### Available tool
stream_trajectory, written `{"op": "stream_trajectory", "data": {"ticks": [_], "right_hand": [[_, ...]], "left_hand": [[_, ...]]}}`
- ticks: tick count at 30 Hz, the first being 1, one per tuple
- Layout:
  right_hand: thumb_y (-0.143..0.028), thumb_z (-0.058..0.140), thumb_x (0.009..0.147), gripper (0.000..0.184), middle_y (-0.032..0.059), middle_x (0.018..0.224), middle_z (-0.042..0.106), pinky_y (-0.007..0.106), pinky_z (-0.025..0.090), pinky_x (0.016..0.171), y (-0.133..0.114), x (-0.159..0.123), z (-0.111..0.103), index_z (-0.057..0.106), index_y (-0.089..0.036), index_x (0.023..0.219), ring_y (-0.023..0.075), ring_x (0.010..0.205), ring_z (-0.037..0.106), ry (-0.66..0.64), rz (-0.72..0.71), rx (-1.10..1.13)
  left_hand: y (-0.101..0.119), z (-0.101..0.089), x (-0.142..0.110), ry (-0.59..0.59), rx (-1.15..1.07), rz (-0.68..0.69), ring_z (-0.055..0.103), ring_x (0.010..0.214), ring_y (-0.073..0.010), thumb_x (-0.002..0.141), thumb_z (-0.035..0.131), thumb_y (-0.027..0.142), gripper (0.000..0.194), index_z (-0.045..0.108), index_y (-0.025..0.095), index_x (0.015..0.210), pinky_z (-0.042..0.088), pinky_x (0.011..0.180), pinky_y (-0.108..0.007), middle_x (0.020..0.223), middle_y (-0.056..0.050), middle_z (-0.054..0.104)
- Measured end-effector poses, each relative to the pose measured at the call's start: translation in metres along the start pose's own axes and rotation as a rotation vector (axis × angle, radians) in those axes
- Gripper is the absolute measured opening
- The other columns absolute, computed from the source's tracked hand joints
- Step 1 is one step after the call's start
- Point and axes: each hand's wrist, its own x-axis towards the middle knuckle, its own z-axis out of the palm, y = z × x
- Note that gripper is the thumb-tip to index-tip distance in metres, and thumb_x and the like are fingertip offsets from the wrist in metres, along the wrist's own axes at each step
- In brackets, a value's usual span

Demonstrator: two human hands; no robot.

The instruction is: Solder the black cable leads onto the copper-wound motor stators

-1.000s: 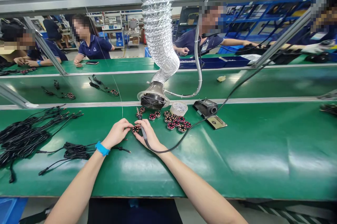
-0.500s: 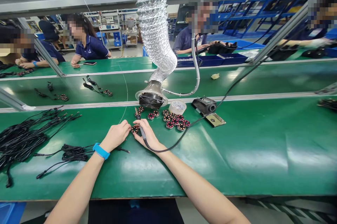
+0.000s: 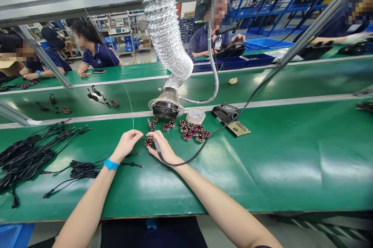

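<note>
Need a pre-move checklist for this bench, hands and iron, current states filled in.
1. Soldering iron in right hand: ok, tip pointing away from the wearer.
2. Round coil part at right fingertips: ok.
3. Left hand off that part: ok, gap visible.
4. Thin wire pinched by left fingers: cannot tell.
5. Iron cord clear of right wrist: not ok, crosses it.
6. Iron hot: cannot tell.

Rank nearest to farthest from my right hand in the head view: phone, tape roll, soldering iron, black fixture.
1. Soldering iron, in your right hand
2. Tape roll, ahead, right
3. Black fixture, farther right
4. Phone, far bench, left
</note>
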Motion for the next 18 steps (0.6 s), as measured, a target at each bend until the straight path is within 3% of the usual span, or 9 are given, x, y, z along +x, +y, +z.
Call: {"op": "stream_trajectory", "data": {"ticks": [4, 8, 11, 14, 18], "right_hand": [[-0.007, 0.062, 0.079, 0.048, 0.0042, 0.112, 0.049, 0.033, 0.054, 0.093, 0.000, -0.001, 0.002, 0.051, -0.026, 0.122, 0.0161, 0.098, 0.064, -0.006, -0.006, 0.051], [-0.007, 0.063, 0.079, 0.048, 0.0043, 0.112, 0.049, 0.033, 0.055, 0.091, 0.002, -0.001, 0.004, 0.051, -0.025, 0.122, 0.0159, 0.097, 0.065, 0.001, -0.010, 0.086], [-0.006, 0.063, 0.078, 0.050, 0.0044, 0.112, 0.049, 0.033, 0.055, 0.091, 0.003, -0.001, 0.005, 0.051, -0.025, 0.121, 0.0161, 0.097, 0.065, 0.000, -0.003, 0.083], [-0.006, 0.064, 0.077, 0.050, 0.0039, 0.112, 0.050, 0.033, 0.055, 0.092, 0.004, -0.001, 0.005, 0.052, -0.026, 0.121, 0.0161, 0.096, 0.065, -0.007, -0.002, 0.066], [-0.007, 0.064, 0.078, 0.049, 0.0040, 0.113, 0.051, 0.033, 0.054, 0.092, 0.001, -0.001, 0.005, 0.052, -0.026, 0.122, 0.0166, 0.096, 0.064, -0.013, -0.015, 0.052]], "left_hand": [[-0.010, 0.002, 0.002, -0.003, 0.268, 0.144, 0.057, 0.079, -0.0187, 0.090, 0.053, 0.036, 0.027, 0.074, 0.019, 0.090, 0.041, 0.073, -0.030, 0.086, -0.006, 0.064], [-0.016, 0.005, 0.001, -0.028, 0.357, 0.152, 0.054, 0.072, -0.0172, 0.089, 0.053, 0.035, 0.025, 0.068, 0.018, 0.077, 0.038, 0.068, -0.029, 0.078, -0.003, 0.060], [-0.016, 0.007, 0.002, -0.048, 0.274, 0.085, 0.052, 0.069, -0.0167, 0.087, 0.053, 0.039, 0.028, 0.064, 0.018, 0.074, 0.038, 0.066, -0.029, 0.076, -0.003, 0.059], [-0.014, 0.010, 0.003, -0.086, 0.054, -0.002, 0.054, 0.071, -0.0166, 0.082, 0.056, 0.044, 0.030, 0.062, 0.016, 0.073, 0.040, 0.067, -0.028, 0.076, -0.003, 0.061], [-0.008, 0.004, 0.002, -0.013, -0.089, -0.107, 0.042, 0.053, -0.0122, 0.083, 0.055, 0.047, 0.035, 0.066, 0.014, 0.084, 0.033, 0.055, -0.026, 0.059, 0.002, 0.053]]}}
